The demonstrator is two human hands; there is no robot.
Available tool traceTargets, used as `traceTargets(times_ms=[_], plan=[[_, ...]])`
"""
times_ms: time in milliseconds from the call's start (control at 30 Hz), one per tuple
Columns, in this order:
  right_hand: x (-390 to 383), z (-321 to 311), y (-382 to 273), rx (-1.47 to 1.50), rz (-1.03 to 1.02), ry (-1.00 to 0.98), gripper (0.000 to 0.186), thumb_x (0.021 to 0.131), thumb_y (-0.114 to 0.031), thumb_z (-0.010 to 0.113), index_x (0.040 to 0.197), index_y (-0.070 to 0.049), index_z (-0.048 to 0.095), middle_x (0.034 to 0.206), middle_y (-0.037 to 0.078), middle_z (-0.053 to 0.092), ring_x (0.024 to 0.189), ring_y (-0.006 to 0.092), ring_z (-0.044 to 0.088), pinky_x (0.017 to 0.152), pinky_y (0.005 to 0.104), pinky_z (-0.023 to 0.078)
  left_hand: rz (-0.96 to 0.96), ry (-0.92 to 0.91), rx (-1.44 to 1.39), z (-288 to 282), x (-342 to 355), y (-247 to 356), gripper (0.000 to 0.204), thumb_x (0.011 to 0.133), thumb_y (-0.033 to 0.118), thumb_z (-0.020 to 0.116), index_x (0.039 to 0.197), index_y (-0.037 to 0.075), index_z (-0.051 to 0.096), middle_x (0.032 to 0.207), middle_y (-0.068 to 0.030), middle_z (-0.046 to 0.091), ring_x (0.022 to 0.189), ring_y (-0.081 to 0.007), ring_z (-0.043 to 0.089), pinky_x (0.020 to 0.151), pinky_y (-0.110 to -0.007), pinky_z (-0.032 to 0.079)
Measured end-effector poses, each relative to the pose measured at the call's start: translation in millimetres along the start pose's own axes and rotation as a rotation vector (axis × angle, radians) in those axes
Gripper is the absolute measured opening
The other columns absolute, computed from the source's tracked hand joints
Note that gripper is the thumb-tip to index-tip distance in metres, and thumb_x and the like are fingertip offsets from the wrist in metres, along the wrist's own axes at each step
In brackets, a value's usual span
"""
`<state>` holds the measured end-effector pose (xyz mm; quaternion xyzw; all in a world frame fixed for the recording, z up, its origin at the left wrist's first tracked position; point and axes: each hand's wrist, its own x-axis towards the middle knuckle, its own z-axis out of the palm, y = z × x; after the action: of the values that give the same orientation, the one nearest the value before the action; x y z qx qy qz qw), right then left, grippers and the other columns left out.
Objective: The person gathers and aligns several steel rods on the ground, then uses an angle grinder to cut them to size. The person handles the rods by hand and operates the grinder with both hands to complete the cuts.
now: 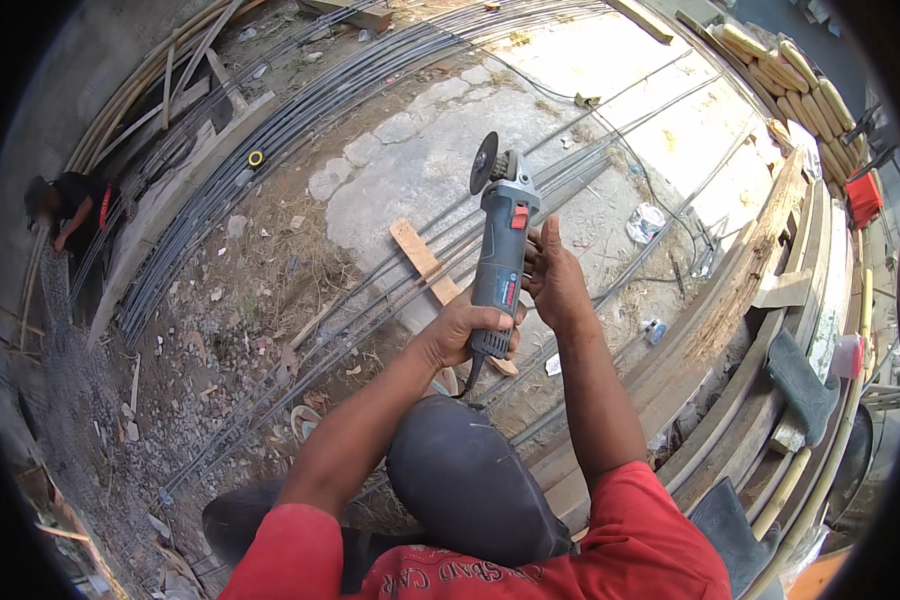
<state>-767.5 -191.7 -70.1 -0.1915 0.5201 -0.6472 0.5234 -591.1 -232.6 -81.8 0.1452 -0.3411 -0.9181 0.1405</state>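
Note:
An angle grinder [498, 245] with a blue-grey body, a red switch and a dark disc [484, 163] at its top stands nearly upright in front of me. My left hand [460, 330] is wrapped round its lower end, where the power cord comes out. Close beside the body on the right is my right hand [558, 280], thumb up and fingers apart; part of them is hidden, and it does not appear to grip the tool. Beneath the grinder, several steel bars [390, 290] cross a short wooden board [425, 262] on the ground.
More long steel rods [300, 120] curve along the left and back. Timber planks [740, 260] are stacked at the right, with a dark boot [802, 385] on them. Filled sacks [795, 80] are piled at the far right. Another person [73, 215] crouches at the far left beside gravel.

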Motion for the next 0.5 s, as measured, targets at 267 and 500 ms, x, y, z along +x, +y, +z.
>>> traceTargets(times_ms=[267, 500], plan=[[-16, -14, 49, 0.24, -0.072, 0.13, 0.078, 0.102, -0.066, 0.045, 0.121, 0.008, 0.06, 0.098, 0.021, 0.071, 0.08, 0.0267, 0.071, 0.071, 0.0383, 0.061, -0.141, 0.308, 0.755, -6, 2, -41, 0.064, 0.077, 0.024, 0.081, 0.127, -0.004, 0.053, 0.1, -0.0142, 0.067, 0.084, -0.0198, 0.067, 0.074, -0.032, 0.055], [5, -4, 27, 0.072, -0.055, 0.234, 0.08, 0.093, -0.078, 0.049, 0.125, -0.005, 0.057, 0.092, 0.014, 0.068, 0.074, 0.0257, 0.071, 0.064, 0.0377, 0.06, -0.083, 0.32, 0.876, 1, 16, -29, 0.08, 0.07, 0.035, 0.083, 0.129, -0.007, 0.05, 0.107, -0.0231, 0.068, 0.096, -0.0303, 0.069, 0.087, -0.039, 0.054]])
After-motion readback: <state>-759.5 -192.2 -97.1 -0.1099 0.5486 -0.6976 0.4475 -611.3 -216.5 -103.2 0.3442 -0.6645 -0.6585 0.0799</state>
